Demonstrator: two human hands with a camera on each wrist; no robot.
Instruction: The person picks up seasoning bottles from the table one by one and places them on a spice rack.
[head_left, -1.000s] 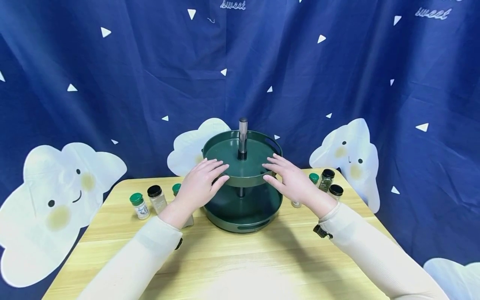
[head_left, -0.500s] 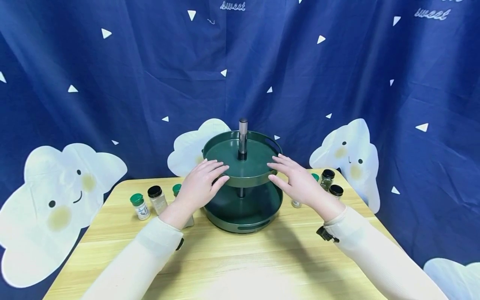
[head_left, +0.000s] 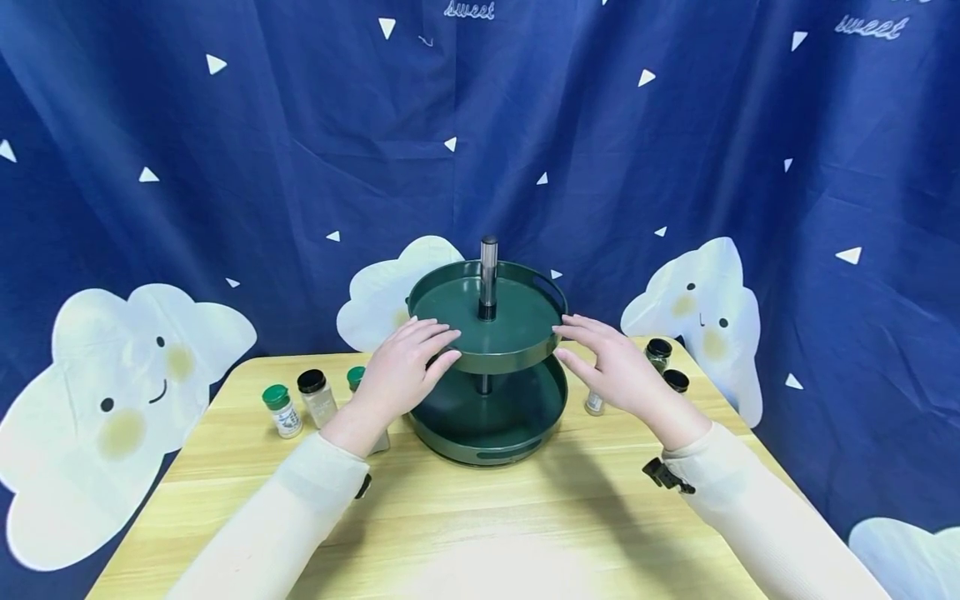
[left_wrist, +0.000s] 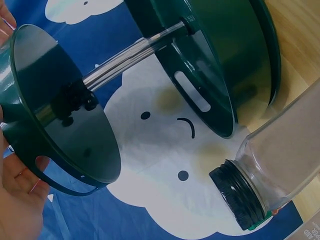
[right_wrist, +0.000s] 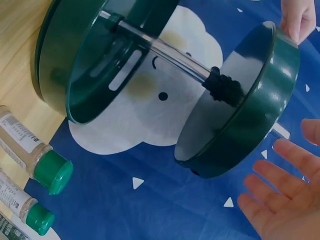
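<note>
A dark green two-tier round tray stand stands on the table, a metal post rising through its middle. My left hand rests at the left side of the upper tray, fingers extended and touching its rim. In the left wrist view its fingers lie along the outer wall beside a handle slot. My right hand hovers at the right side of that tray. The right wrist view shows the right fingers spread, with a gap between them and the tray wall. It holds nothing.
Left of the stand are a green-capped spice jar, a black-capped jar and another green cap. Jars with black lids stand to the right, partly behind my right hand. A blue cloud-print curtain hangs behind the table.
My right hand has drifted to the right, away from the upper tray, covering the green-capped jar there. The left hand and the stand stay in place.
</note>
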